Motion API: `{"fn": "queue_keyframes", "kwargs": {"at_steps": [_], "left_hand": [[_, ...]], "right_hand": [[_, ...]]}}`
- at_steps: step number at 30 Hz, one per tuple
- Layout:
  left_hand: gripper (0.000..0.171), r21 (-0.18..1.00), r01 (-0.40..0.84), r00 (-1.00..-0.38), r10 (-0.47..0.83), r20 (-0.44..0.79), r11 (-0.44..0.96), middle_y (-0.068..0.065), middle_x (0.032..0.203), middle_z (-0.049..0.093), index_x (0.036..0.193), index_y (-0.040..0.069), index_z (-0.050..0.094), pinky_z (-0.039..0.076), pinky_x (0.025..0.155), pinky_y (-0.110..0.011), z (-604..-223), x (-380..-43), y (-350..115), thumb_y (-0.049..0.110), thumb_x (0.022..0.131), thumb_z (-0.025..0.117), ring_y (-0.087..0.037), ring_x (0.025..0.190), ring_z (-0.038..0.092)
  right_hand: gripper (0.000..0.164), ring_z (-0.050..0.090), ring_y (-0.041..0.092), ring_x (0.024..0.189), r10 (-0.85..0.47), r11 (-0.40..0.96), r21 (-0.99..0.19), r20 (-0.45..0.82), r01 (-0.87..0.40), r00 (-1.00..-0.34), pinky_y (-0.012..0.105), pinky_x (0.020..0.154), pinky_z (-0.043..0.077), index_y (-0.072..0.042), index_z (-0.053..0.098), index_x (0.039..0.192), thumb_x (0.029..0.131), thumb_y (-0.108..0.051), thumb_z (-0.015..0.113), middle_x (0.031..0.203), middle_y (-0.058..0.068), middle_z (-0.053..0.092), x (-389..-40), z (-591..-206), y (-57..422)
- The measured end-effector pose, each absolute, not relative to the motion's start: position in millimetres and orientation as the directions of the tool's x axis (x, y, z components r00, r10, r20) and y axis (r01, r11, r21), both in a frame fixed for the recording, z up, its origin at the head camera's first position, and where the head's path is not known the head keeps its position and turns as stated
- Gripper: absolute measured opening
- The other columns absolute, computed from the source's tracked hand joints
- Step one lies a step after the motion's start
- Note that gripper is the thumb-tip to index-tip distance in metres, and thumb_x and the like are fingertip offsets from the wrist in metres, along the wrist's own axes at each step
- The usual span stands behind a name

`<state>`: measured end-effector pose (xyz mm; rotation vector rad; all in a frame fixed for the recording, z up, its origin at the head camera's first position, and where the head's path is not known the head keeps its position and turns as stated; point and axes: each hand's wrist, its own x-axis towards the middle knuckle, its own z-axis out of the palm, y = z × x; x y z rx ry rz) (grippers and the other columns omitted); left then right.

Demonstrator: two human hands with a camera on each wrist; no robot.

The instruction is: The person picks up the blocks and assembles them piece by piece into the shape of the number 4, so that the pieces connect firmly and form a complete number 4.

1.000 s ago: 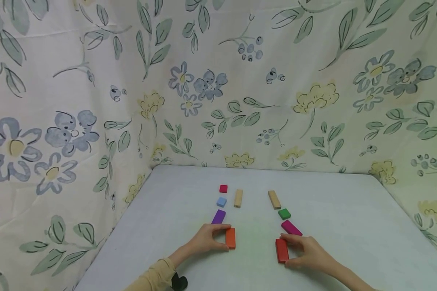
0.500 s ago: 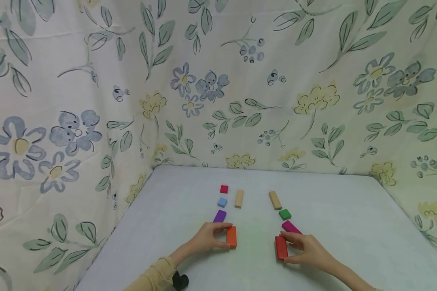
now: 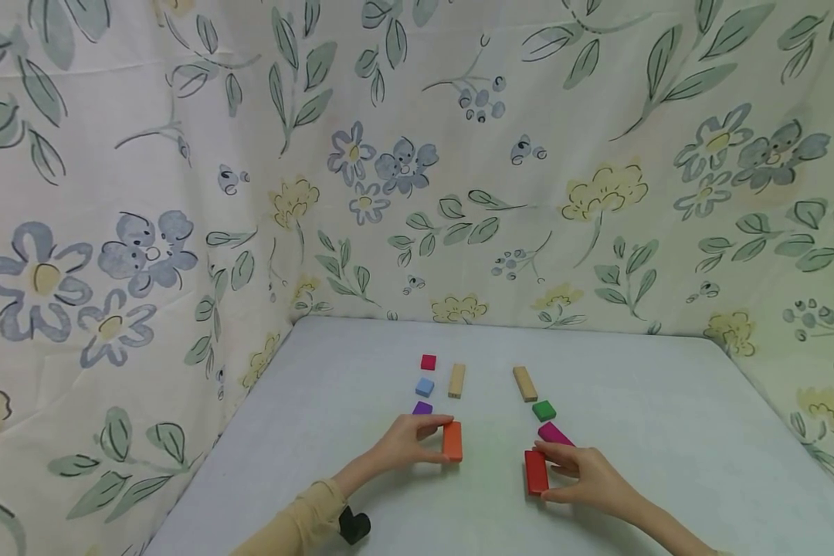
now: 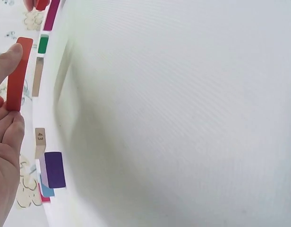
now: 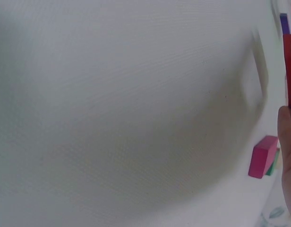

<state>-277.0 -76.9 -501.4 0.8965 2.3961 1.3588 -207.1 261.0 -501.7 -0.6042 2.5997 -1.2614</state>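
My left hand [image 3: 406, 445] pinches an orange block [image 3: 452, 442] by its two ends, between thumb and fingers. In the left wrist view the same orange block [image 4: 19, 74] stands out against the table and cloth behind. To the right, my right hand [image 3: 589, 477] grips a red block [image 3: 536, 472] likewise, with a gap between palm and block. Just beyond the left hand lies a purple block [image 3: 422, 408], partly hidden by it. A magenta block [image 3: 554, 434] lies beyond the right fingers. Shadows fall on the table below both hands.
Farther back on the white table [image 3: 632, 386] are a light blue block [image 3: 425, 388], a crimson block [image 3: 428, 362], a green block [image 3: 544, 410] and two plain wooden blocks, left [image 3: 456, 381] and right [image 3: 524, 384]. A floral cloth [image 3: 486, 193] hangs behind.
The left hand has carried the orange block a little forward and to the right, covering more of the purple block. The right hand and red block have shifted only slightly.
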Motion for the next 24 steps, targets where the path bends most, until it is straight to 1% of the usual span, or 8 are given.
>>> {"fn": "queue_keyframes", "kwargs": {"at_steps": [8,15,18,24], "left_hand": [[0.063,0.844,0.393,-0.778,0.622,0.092,0.366,-0.007,0.131,0.06,0.132,0.002,0.055,0.046,0.097,-0.023,-495.6,-279.1,-69.2,0.013,0.075,0.08,-0.019,0.123,0.055],[0.063,0.835,0.399,-0.781,0.617,0.094,0.379,-0.005,0.131,0.06,0.132,0.003,0.055,0.045,0.097,-0.021,-493.2,-284.1,-62.0,0.014,0.075,0.08,-0.016,0.123,0.056],[0.064,0.827,0.415,-0.776,0.623,0.104,0.38,-0.005,0.132,0.06,0.133,0.004,0.054,0.046,0.097,-0.022,-493.0,-286.4,-58.9,0.016,0.076,0.079,-0.016,0.124,0.055],[0.064,0.824,0.448,-0.755,0.641,0.14,0.348,-0.008,0.133,0.059,0.133,0.001,0.053,0.046,0.098,-0.024,-490.8,-290.2,-52.4,0.015,0.076,0.079,-0.02,0.124,0.055]], "right_hand": [[0.077,0.056,0.036,0.115,-0.429,0.555,-0.79,-0.005,-0.26,-0.903,0.031,0.081,0.056,0.003,0.048,0.135,0.075,-0.034,0.079,0.133,0.024,0.054,-206.6,-500.6,260.4],[0.076,0.057,0.035,0.114,-0.44,0.546,-0.792,0.009,-0.275,-0.898,0.032,0.082,0.056,0.005,0.048,0.135,0.076,-0.033,0.078,0.132,0.024,0.055,-206.6,-500.8,260.6],[0.075,0.058,0.034,0.113,-0.442,0.538,-0.795,0.017,-0.281,-0.897,0.032,0.081,0.056,0.005,0.048,0.135,0.077,-0.032,0.078,0.132,0.025,0.055,-206.7,-500.1,260.6],[0.074,0.057,0.035,0.114,-0.446,0.531,-0.798,0.022,-0.285,-0.895,0.032,0.081,0.056,0.006,0.048,0.134,0.077,-0.031,0.078,0.131,0.025,0.055,-206.8,-498.6,260.5]]}}
